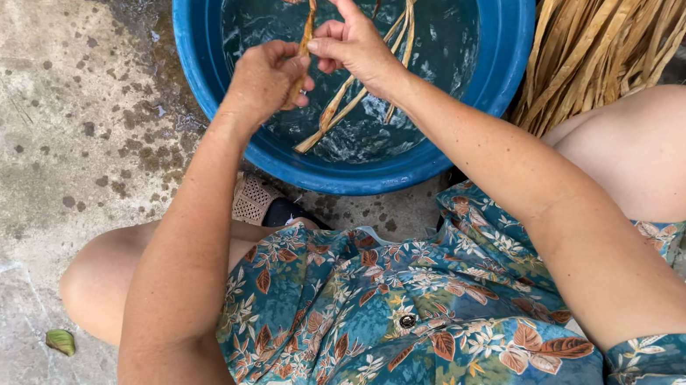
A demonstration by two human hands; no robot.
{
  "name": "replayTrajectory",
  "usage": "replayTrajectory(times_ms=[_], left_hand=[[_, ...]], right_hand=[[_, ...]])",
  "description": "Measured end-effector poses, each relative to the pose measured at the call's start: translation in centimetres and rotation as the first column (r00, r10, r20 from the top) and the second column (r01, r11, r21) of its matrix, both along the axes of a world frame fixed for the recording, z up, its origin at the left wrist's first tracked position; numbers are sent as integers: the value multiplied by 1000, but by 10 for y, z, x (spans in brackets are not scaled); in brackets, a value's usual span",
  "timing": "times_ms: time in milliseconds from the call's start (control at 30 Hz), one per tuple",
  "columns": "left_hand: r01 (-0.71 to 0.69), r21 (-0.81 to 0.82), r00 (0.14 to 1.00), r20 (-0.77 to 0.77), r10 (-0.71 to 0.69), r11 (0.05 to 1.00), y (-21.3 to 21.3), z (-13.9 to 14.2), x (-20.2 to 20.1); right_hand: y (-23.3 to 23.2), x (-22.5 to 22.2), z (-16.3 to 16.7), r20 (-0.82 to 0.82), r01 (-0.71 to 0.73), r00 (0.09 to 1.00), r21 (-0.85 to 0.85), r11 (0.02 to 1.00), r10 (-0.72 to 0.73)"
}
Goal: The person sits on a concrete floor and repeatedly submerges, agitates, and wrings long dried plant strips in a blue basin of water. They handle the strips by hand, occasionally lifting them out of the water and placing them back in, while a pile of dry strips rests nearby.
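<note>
Head view looks straight down at my two bare hands over a round blue plastic basin (508, 38) of water, set on the stained concrete floor (31, 172) just beyond my knees. What I am handling is a long tan strip of dried leaf fibre (310, 20), part of a loose tangle of wet tan strips (392, 31) lying in the water towards the far side of the basin.

My left hand (262, 79) is curled closed around the strip, low on its length, just above the water. My right hand (349, 37) pinches the same strip a little higher between thumb and bent fingers (322, 31), with the forefinger sticking out straight and free. The two hands nearly touch.

I judge the strip to be very light, thin and flat. Soaked, it looks limp rather than stiff, bending and trailing into the water below my grip. Wet fibre like this is probably a bit slick, and it may split lengthwise if tugged sideways, so a flat pinch across its width, with the hands close together as they are, seems the safest hold.

To the right of the basin leans a thick bundle of dry straw-coloured strips (627, 5), which look stiffer and more brittle. A small green leaf (61, 342) lies on the floor at near left.
</note>
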State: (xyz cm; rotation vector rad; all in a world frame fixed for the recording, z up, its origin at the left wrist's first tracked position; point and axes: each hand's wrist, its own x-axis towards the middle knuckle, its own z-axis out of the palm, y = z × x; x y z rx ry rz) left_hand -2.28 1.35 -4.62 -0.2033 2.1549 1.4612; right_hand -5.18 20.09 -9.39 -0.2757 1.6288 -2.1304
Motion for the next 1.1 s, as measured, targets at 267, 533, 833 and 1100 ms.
replayTrajectory(times_ms=[267, 533, 833, 1100], left_hand=[[-328, 462, 721, -441, 534, 824, -128, 68, -7], [-768, -211, 522, -753, 401, 604, -196, 52, 8], [389, -499, 920, 163, -357, 774, -18, -51, 7], [266, -341, 964, 110, -242, 902, 65, -172, 38]], right_hand=[[27, -10, -59, 17, 157, 982, 493, 856, -190], [101, -8, -118, -534, 721, 586, 687, 92, -609], [8, 20, -108, 562, 27, 799, 321, 947, -213], [49, 26, -112, 328, 292, 784, 555, 779, -527]])
